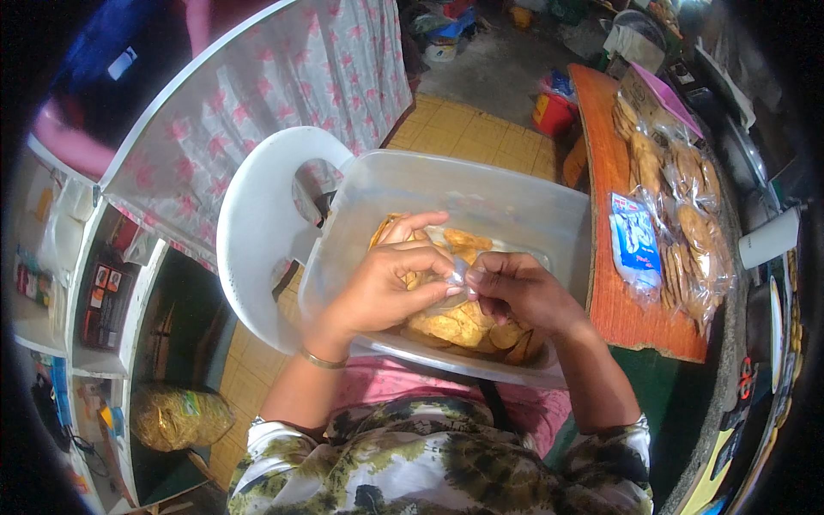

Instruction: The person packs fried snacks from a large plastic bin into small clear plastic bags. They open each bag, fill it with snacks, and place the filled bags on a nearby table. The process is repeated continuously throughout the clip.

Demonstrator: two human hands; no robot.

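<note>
Both hands meet above a large translucent plastic tub (399,174). My left hand (393,277) pinches a bit of clear plastic film (458,271) between thumb and forefinger, its other fingers partly spread. From the right, my right hand (518,286) pinches the same film at its other side. Flat golden-brown crisps or crackers (450,325) lie in the tub under the hands, partly hidden by them. Whether the film belongs to a bag around some of them I cannot tell.
At the right, a wooden board (592,225) bears several clear bags of brown flat crackers (698,232) and a blue-and-white plastic packet (635,241). A white plastic chair (248,238) stands behind the tub's left side. A person's arm (77,141) shows beyond the curtained counter. A red bucket (553,114) stands farther off.
</note>
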